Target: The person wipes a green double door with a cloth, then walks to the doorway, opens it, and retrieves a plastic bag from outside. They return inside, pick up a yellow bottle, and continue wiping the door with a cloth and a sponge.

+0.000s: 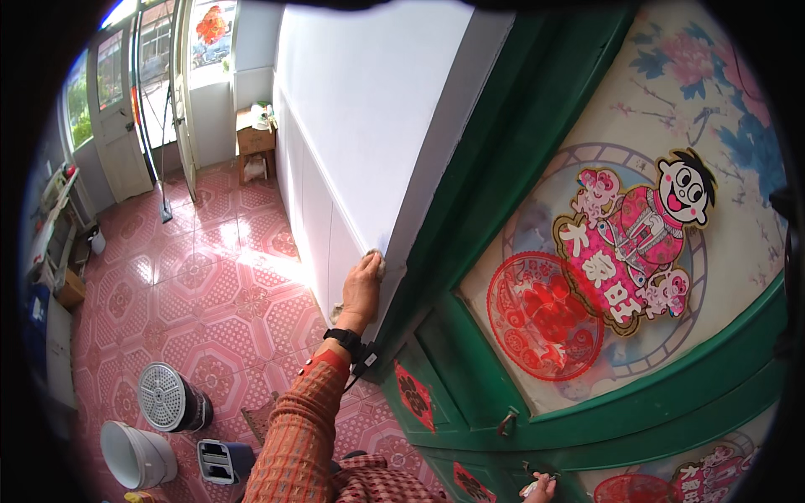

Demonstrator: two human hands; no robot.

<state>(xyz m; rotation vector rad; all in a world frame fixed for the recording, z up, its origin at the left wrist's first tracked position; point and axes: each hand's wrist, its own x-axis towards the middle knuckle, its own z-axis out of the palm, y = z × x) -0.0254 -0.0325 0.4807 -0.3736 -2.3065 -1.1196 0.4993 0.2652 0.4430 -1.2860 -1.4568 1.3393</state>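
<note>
My left hand [363,290] presses a greyish cloth [375,254] to the white wall [377,126], close to its corner edge. Another bit of the cloth shows below the fingers. A black watch [343,339] sits on that wrist, above an orange knitted sleeve [302,421]. My right hand [542,487] is low at the right, partly cut off by the picture's rim. Its fingers are curled beside a metal latch [534,470] on a green wooden door [503,446]; something whitish shows under them. Whether they grip the latch is unclear.
On the pink tiled floor [207,308] stand a white bucket [141,456], a dark bin with a perforated top [166,396] and a blue-grey mop bucket [226,462]. A flat mop [165,210] leans by the open doorway. A wooden stand [256,148] abuts the wall.
</note>
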